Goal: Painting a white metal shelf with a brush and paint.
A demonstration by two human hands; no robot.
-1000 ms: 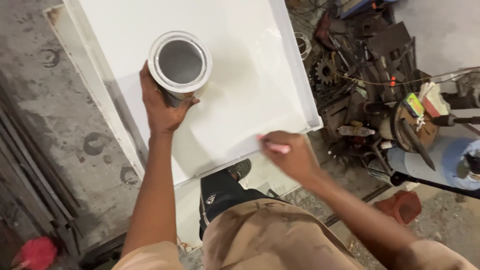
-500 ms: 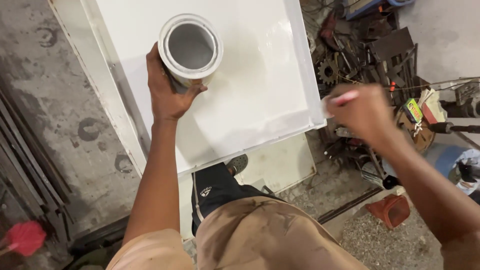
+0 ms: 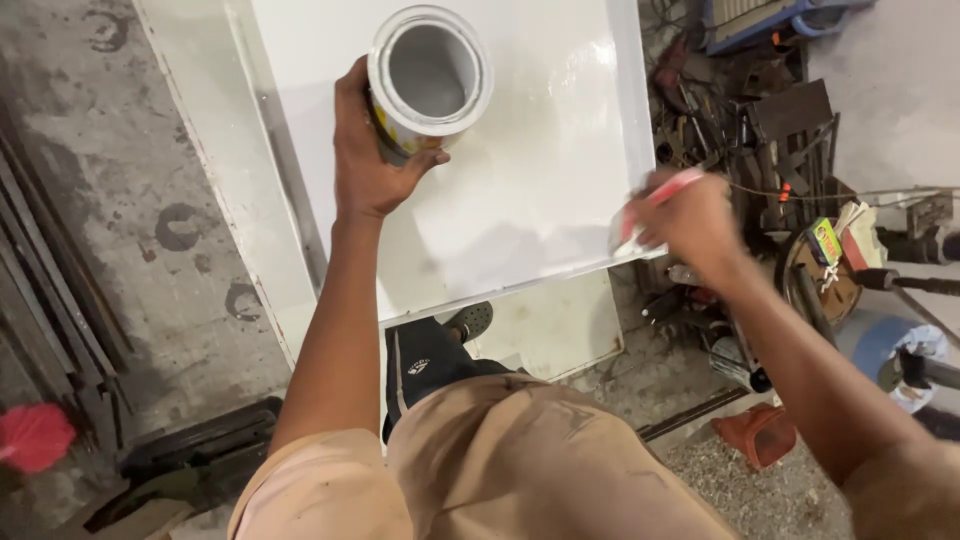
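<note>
Our left hand grips the open paint can above the white panel. Our right hand closes on a red-handled brush at the panel's right edge; its bristles are blurred. Scrap metal lies beyond.

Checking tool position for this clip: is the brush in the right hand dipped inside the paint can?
No. The right hand holds the brush at the white panel's right edge, apart from the paint can gripped by the left hand.
</note>
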